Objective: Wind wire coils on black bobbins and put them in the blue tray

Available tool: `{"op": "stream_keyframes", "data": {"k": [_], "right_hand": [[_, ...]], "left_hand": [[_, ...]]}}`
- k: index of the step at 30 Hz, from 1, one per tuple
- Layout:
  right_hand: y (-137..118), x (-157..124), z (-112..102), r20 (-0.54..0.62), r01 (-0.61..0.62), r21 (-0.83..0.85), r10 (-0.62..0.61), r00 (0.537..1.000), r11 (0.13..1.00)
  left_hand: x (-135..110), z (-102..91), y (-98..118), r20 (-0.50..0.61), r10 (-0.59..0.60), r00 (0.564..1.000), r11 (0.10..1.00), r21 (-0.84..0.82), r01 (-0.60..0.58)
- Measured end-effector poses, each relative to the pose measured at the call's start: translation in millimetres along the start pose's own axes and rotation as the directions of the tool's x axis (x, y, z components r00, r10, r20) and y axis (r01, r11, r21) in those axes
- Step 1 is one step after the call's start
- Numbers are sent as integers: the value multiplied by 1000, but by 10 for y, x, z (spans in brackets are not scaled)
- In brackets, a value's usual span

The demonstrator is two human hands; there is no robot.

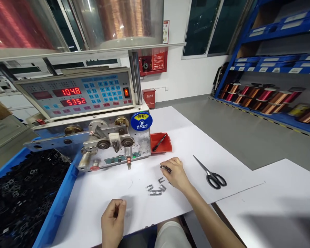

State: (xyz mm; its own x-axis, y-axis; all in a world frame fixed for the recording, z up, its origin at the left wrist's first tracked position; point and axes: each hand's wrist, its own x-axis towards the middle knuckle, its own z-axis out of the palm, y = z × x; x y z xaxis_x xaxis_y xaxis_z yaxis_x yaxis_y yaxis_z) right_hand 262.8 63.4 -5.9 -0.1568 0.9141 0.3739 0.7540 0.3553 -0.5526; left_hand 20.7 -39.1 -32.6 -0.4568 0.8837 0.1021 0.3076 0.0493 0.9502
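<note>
Near the front edge of the white tabletop, my left hand (113, 222) is curled with thumb against forefinger; whatever it may hold is hidden. My right hand (176, 173) is closed in a pinch on a small black plastic piece (166, 168), whose exact kind I cannot make out. Just below and left of that hand, several small grey U-shaped clips (155, 193) lie loosely grouped on the white sheet. Behind them, a short coppery spindle (129, 162) juts from the front of the coil winding machine (142, 146).
Black-handled scissors (212, 176) lie at the right. A red tray (165, 148) holding a black pen (159, 143) sits against the machine. On the left stands a blue bin (67, 193) full of black parts. The machine's display (71, 91) is lit.
</note>
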Motion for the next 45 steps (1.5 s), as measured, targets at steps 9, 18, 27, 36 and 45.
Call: {"op": "stream_keyframes", "data": {"k": [9,18,27,36,45], "right_hand": [[-18,-85,15,124,22,138,-40,992,990],[39,-56,-9,116,-33,-9,34,993,999],[30,-60,-4,122,-124,-18,125,985,992],[36,-112,-65,135,-157,-119,173,976,980],[80,-241,-187,44,-104,-116,109,993,988]], "left_hand": [[-3,-8,-29,28,3,1000,1000,24,-3],[-5,-8,-16,36,-6,999,1000,10,6],[-20,-6,38,28,-20,999,1000,21,19],[-15,-11,0,36,-6,999,1000,30,4],[-14,-1,-7,23,2,1000,1000,22,-2]]}}
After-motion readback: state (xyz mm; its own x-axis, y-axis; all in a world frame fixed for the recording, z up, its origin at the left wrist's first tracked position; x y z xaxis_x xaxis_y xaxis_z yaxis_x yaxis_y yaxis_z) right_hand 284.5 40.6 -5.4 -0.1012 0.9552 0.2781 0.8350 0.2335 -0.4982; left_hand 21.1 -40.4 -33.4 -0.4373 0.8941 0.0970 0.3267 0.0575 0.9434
